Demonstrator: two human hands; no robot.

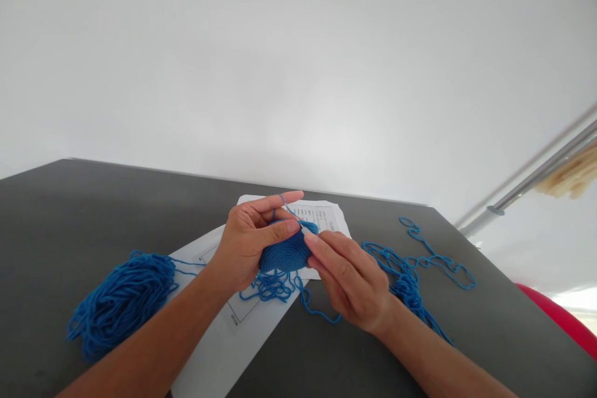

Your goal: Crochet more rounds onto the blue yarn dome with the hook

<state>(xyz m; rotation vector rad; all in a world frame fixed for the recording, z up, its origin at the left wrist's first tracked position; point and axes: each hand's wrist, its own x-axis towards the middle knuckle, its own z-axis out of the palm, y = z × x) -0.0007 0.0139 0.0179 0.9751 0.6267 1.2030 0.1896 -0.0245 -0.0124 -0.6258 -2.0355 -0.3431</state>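
Note:
Between my two hands is a rounded blue crochet piece (285,255) worked in curved rows. My left hand (254,230) pinches its upper edge between thumb and fingers, with the index finger stretched out and a strand of blue yarn (289,206) looped over it. My right hand (349,273) is closed on a crochet hook (304,230); only a short light part near its tip shows, and it meets the top edge of the piece. The rest of the hook is hidden in the fingers. Loose blue yarn hangs or lies just below the piece.
On the dark grey table (326,348), a thick blue skein (124,301) lies at the left. Printed paper sheets (219,348) lie under the hands. Tangled blue yarn (405,280) spreads at the right. A red curved edge (555,314) and a metal rail (536,180) stand beyond the table's right side.

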